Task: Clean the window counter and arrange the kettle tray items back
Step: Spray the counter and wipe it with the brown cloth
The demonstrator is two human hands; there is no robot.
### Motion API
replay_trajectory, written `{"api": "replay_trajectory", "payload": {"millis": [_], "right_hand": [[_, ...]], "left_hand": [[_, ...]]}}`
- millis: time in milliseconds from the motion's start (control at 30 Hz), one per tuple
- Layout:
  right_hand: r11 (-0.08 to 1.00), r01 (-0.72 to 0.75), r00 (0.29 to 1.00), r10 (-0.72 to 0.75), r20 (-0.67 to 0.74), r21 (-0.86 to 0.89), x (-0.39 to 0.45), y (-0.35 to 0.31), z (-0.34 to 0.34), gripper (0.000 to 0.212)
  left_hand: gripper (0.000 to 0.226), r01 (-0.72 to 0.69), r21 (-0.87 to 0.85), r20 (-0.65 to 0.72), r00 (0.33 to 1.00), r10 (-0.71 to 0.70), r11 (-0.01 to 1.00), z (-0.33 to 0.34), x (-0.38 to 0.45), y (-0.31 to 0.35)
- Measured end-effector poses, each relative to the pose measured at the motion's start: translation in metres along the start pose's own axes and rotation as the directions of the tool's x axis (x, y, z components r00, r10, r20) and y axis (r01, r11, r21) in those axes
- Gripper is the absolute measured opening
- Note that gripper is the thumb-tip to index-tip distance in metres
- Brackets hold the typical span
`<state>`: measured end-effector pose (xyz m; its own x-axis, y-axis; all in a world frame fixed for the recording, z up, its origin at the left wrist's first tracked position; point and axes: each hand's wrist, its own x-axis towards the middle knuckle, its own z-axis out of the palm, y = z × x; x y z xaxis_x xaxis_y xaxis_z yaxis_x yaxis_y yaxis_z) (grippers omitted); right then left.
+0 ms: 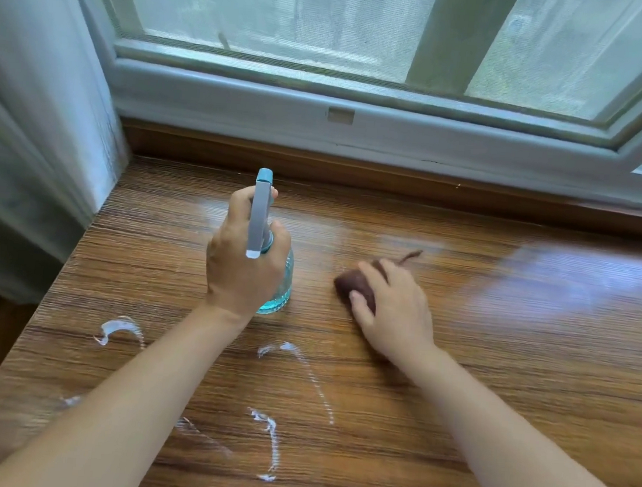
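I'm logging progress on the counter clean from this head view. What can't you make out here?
- Kettle tray items: none in the head view; they lie outside the frame.
- Brown cloth: mostly covered by the right hand and motion-blurred, so its size is unclear.
- Spray bottle: the left hand wraps it, hiding the trigger and liquid level.
- Counter: near edge and both ends cut off by the frame; forearms cover some white streaks.

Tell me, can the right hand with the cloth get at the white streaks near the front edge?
Probably yes. The right hand holds the cloth on the counter, and only bare wood lies between it and the streaks.
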<state>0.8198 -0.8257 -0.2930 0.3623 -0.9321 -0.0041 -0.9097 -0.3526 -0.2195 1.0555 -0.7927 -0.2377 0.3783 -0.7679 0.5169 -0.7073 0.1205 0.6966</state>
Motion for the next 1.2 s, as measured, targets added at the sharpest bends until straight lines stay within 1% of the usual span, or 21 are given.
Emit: {"api": "replay_trajectory", "payload": {"millis": [133,200,267,333,400,533,633,700,767,833,967,1033,1133,1200], "right_hand": [[0.981,-0.196,0.981,0.196,-0.014,0.000,0.097,-0.009,0.002,0.047],[0.967,-0.253,0.967,0.254,-0.011,0.014,0.124,-0.019,0.002,0.048],[0.961,-0.276,0.961,0.277,-0.021,0.031,0.132,-0.025,0.004,0.049],[0.969,-0.241,0.969,0.243,-0.034,0.045,0.121,-0.026,0.005,0.050],[0.986,-0.152,0.988,0.154,-0.026,0.063,0.092,-0.025,0.005,0.051],[1.000,0.011,1.000,-0.011,0.016,0.002,0.000,-0.025,0.007,0.056],[0.998,0.068,0.997,-0.068,0.024,-0.002,-0.055,-0.027,0.011,0.060],[0.997,0.073,0.997,-0.073,0.035,-0.009,-0.064,-0.025,0.013,0.061],[0.997,0.081,0.996,-0.081,0.023,-0.003,-0.049,-0.023,0.012,0.060],[0.997,0.074,0.997,-0.074,0.003,0.018,-0.012,-0.020,0.010,0.056],[0.997,-0.077,0.997,0.077,0.022,0.005,0.086,-0.009,0.005,0.052],[0.985,-0.171,0.985,0.171,0.037,0.009,0.117,-0.010,0.002,0.051],[0.972,-0.233,0.971,0.233,0.057,-0.008,0.126,-0.018,0.000,0.050],[0.978,-0.208,0.976,0.208,0.062,-0.006,0.110,-0.020,-0.002,0.052]], "left_hand": [[0.034,0.011,0.002,0.006,1.000,-0.011,1.000,-0.001,-0.001,0.002],[0.034,0.018,0.004,0.005,1.000,-0.018,1.000,-0.001,-0.001,0.002],[0.035,0.014,0.007,0.003,1.000,-0.014,1.000,0.000,-0.001,0.002],[0.035,0.008,0.001,-0.001,1.000,-0.008,1.000,0.000,-0.001,0.001],[0.035,0.017,-0.014,-0.009,1.000,-0.017,1.000,0.000,-0.002,0.001],[0.038,0.017,-0.020,-0.019,1.000,-0.017,1.000,0.000,-0.003,0.002],[0.038,0.028,-0.023,-0.017,0.999,-0.028,0.999,0.000,-0.002,0.003],[0.038,0.028,-0.020,-0.015,0.999,-0.028,0.999,0.000,-0.003,0.003],[0.037,0.019,-0.009,-0.011,1.000,-0.019,1.000,0.000,-0.002,0.004],[0.036,0.026,-0.003,-0.007,1.000,-0.026,1.000,-0.001,-0.001,0.004],[0.038,0.035,-0.019,-0.002,0.999,-0.035,0.999,-0.002,-0.002,0.006],[0.038,0.027,-0.022,0.000,1.000,-0.027,0.999,-0.002,-0.002,0.005],[0.038,0.037,-0.015,-0.005,0.999,-0.037,0.999,-0.001,-0.002,0.005],[0.038,0.038,-0.017,-0.006,0.999,-0.038,0.999,-0.002,-0.004,0.006]]}}
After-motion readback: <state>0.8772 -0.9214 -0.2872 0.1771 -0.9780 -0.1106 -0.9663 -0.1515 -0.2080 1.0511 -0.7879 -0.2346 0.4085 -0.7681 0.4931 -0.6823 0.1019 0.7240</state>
